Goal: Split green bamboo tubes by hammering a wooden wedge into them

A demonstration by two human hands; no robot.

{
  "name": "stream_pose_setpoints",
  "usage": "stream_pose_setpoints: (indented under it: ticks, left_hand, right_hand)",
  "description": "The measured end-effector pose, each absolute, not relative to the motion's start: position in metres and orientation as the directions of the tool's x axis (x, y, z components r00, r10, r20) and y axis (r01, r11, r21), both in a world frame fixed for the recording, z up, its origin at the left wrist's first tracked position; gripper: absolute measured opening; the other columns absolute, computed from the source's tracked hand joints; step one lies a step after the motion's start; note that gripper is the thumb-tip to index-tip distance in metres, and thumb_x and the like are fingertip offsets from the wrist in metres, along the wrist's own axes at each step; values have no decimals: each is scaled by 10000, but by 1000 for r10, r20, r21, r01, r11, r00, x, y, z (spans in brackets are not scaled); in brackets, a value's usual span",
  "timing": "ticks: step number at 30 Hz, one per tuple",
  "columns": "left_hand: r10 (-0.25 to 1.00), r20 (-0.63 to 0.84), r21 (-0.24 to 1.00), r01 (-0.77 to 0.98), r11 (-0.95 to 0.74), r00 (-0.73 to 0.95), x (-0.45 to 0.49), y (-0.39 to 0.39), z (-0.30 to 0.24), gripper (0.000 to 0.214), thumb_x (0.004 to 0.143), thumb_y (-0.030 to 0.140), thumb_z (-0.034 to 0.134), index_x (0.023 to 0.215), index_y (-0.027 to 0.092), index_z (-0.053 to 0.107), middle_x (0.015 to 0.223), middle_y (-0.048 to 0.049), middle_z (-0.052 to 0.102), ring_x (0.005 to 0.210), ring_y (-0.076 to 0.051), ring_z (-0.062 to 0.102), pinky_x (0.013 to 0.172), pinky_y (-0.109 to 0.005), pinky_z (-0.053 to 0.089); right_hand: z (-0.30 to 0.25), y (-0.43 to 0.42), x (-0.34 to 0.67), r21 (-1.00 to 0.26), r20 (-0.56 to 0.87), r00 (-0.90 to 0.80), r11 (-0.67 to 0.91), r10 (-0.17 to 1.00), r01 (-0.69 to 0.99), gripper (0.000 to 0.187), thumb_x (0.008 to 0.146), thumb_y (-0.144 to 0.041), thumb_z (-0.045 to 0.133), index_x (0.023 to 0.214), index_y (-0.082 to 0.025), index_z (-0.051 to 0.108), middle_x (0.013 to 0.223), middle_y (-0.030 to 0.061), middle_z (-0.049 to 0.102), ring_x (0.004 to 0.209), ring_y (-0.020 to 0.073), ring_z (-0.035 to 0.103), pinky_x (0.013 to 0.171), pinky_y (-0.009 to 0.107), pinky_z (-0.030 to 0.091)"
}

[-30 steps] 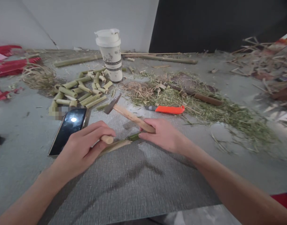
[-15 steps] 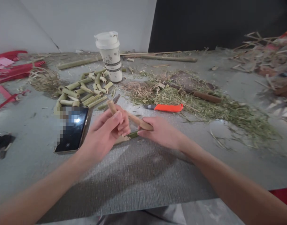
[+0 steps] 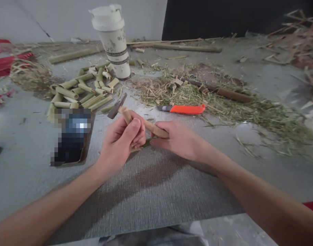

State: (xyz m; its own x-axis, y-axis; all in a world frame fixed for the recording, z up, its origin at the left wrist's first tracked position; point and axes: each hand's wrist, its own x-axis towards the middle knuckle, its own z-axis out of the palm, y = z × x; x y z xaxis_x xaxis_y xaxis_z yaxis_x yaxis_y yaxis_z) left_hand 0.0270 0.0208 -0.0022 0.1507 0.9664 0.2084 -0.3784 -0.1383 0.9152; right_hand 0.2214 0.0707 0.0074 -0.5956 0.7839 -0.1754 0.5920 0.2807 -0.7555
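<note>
My left hand (image 3: 124, 136) is closed around a tan wooden stick (image 3: 125, 114), whose blunt end pokes out above the thumb. To the right, my right hand (image 3: 175, 138) grips a tan length that looks like the same stick; fingers hide whether the parts join. A green bamboo strip (image 3: 148, 141) shows below it, between the hands and partly covered by the fingers. Just beyond my left hand lies a dark flat metal-looking piece (image 3: 117, 106), its near end close to the stick's tip. Ahead of my right hand rests an orange-handled utility knife (image 3: 187, 109).
A phone (image 3: 88, 143), partly blurred, lies left of my left hand. Cut bamboo pieces (image 3: 66, 92) and a white lidded cup (image 3: 115, 44) stand behind it. Green and brown shavings (image 3: 223, 106) spread to the right. A woven ball-like tangle (image 3: 30, 73) sits far left.
The view has tipped, so things on the table sit higher in the picture. My left hand has shifted slightly right, showing more of the dark metal-looking piece. Both hands keep their hold.
</note>
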Motion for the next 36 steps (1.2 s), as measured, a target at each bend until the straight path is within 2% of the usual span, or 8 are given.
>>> stream_pose_setpoints:
  ticks: [4, 11, 21, 30, 36]
  left_hand:
    - [963, 222, 909, -391, -148, 152, 27, 25, -1, 360, 1074, 429, 677, 815, 200, 575, 686, 39, 415, 576, -103, 368, 550, -269, 353]
    - [961, 183, 905, -417, -82, 208, 25, 22, 0, 315, 1072, 448, 651, 877, 201, 645, 761, -5, 463, 673, -143, 436, 649, -315, 423]
    - [970, 184, 926, -358, -116, 160, 27, 24, -1, 391, 1051, 545, 657, 847, 217, 598, 737, 4, 437, 648, -147, 388, 610, -298, 407]
    - [892, 94, 964, -264, 30, 442, 11, 30, 6, 279, 1099, 475, 587, 970, 228, 597, 793, -12, 490, 710, -169, 478, 670, -307, 486]
    - [882, 114, 953, -302, 33, 457, 8, 32, 7, 275, 1094, 477, 598, 967, 236, 562, 772, 7, 459, 682, -157, 440, 669, -305, 503]
  right_hand:
    - [6, 71, 221, -742, -172, -597, 295, 784, 601, 278, 902, -317, 738, 751, -228, 523, 696, -50, 503, 665, 129, 439, 671, 326, 276]
    - [5, 71, 223, -750, -162, -608, 303, 777, 588, 237, 901, -347, 741, 803, -233, 559, 733, -41, 567, 690, 142, 469, 676, 320, 285]
    - [8, 71, 222, -750, -160, -609, 305, 777, 586, 254, 905, -310, 756, 795, -229, 542, 749, -42, 564, 724, 145, 497, 697, 320, 288]
    - [9, 69, 222, -753, -193, -632, 300, 751, 586, 141, 935, -288, 737, 866, -231, 628, 803, -24, 655, 744, 157, 533, 694, 321, 297]
    - [11, 69, 221, -725, -198, -614, 308, 764, 617, 208, 913, -276, 754, 815, -232, 575, 753, -29, 624, 710, 153, 508, 683, 325, 280]
